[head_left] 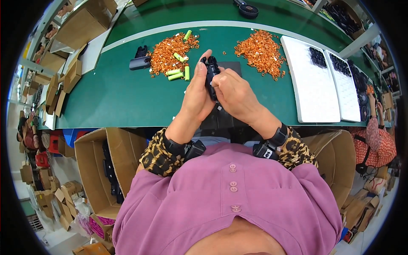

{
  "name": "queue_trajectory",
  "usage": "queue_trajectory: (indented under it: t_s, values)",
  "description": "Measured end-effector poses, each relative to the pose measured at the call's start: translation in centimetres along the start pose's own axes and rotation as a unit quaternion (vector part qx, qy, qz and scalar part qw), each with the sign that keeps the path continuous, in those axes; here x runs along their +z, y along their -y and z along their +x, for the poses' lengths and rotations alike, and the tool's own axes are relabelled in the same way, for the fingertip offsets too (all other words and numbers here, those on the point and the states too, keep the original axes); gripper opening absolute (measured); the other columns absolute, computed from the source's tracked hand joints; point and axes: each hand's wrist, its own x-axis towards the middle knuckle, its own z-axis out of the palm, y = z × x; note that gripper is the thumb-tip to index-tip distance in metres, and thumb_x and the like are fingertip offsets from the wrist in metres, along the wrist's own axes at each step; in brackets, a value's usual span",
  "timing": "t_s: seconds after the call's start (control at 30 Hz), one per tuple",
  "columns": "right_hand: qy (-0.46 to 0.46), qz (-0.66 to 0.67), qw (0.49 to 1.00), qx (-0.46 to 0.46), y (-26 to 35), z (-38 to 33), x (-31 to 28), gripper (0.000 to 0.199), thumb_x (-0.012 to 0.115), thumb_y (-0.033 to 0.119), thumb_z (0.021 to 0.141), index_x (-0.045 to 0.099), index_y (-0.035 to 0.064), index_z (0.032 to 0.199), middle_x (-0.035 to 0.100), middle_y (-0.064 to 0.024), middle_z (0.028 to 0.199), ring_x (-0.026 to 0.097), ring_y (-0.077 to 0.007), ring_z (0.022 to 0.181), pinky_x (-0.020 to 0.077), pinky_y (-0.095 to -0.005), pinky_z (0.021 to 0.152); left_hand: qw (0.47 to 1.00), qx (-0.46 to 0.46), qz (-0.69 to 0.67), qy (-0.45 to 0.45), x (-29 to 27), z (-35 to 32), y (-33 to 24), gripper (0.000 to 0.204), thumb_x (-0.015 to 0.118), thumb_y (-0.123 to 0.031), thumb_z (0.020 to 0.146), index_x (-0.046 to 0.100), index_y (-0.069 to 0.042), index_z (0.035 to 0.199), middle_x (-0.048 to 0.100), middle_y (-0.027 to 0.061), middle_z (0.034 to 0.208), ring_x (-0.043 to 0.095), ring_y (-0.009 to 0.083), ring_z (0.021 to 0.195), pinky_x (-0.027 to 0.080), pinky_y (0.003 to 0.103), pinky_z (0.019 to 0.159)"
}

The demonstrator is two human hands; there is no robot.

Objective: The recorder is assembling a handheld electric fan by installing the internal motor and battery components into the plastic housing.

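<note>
My left hand (196,91) is closed around a black plastic housing (212,68), held upright above the green table, with the thumb along its side. My right hand (236,91) has its fingers curled and pinched against the housing's right side. Whatever those fingertips hold is too small and covered to make out. Left of my hands lies a heap of small orange ring-like parts (163,55), with several light-green battery cells (187,73) on and beside it. A dark grey casing (139,63) rests at that heap's left edge.
Another heap of orange parts (261,51) lies to the right. Beyond it are white foam trays (310,85) with black parts. Open cardboard boxes (95,170) stand below the table edge on both sides. A black fan-like device (248,11) lies far back. Another person (376,142) works at far right.
</note>
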Motion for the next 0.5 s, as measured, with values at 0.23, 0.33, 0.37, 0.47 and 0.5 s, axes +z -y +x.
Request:
queue_trajectory:
  t_s: [0.23, 0.33, 0.37, 0.47, 0.5]
  values:
    - [-0.007, 0.012, 0.999, 0.031, -0.3, -0.6, 0.2, 0.021, 0.056, -0.003, 0.077, 0.046, 0.0048, 0.094, 0.051, -0.0132, 0.082, 0.053, -0.0334, 0.076, 0.0466, -0.0420, 0.067, 0.999, -0.009, 0.030, -0.005, 0.4, -0.1, 0.2, 0.047, 0.033, -0.037, 0.103, 0.033, -0.013, 0.143, 0.054, 0.0065, 0.112, 0.052, 0.0160, 0.105, 0.043, 0.032, 0.097]
    - [-0.036, 0.010, 0.997, 0.067, -0.1, -0.6, -0.3, 0.022, 0.056, -0.005, 0.077, 0.047, 0.0051, 0.094, 0.050, -0.0121, 0.081, 0.053, -0.0321, 0.074, 0.0461, -0.0419, 0.066, 1.000, -0.015, 0.018, 0.002, 0.1, 0.0, 0.6, 0.048, 0.034, -0.038, 0.103, 0.032, -0.013, 0.144, 0.054, 0.0074, 0.111, 0.053, 0.0170, 0.103, 0.044, 0.033, 0.096]
    - [-0.053, 0.009, 0.994, 0.090, 0.0, -0.7, -0.6, 0.022, 0.056, -0.006, 0.077, 0.047, 0.0053, 0.094, 0.050, -0.0116, 0.080, 0.053, -0.0316, 0.073, 0.0458, -0.0420, 0.065, 1.000, -0.018, 0.018, 0.003, 0.2, 0.0, 0.6, 0.048, 0.034, -0.038, 0.103, 0.032, -0.013, 0.144, 0.054, 0.0074, 0.111, 0.053, 0.0170, 0.103, 0.044, 0.033, 0.096]
    - [-0.011, 0.003, 0.996, 0.087, 0.4, -1.0, -1.7, 0.023, 0.057, -0.006, 0.076, 0.048, 0.0052, 0.094, 0.052, -0.0106, 0.081, 0.055, -0.0311, 0.074, 0.0493, -0.0412, 0.071, 1.000, -0.021, 0.007, 0.009, 0.2, 0.0, 0.7, 0.050, 0.034, -0.040, 0.103, 0.030, -0.012, 0.144, 0.055, 0.0086, 0.109, 0.055, 0.0174, 0.101, 0.045, 0.034, 0.094]
    - [-0.012, 0.002, 0.996, 0.089, 0.6, -1.1, -1.8, 0.023, 0.057, -0.006, 0.076, 0.048, 0.0052, 0.094, 0.052, -0.0106, 0.081, 0.055, -0.0311, 0.074, 0.0493, -0.0412, 0.071, 1.000, -0.025, 0.007, 0.016, 0.1, 0.0, 0.8, 0.051, 0.034, -0.041, 0.102, 0.030, -0.013, 0.145, 0.056, 0.0091, 0.108, 0.055, 0.0173, 0.100, 0.045, 0.035, 0.093]
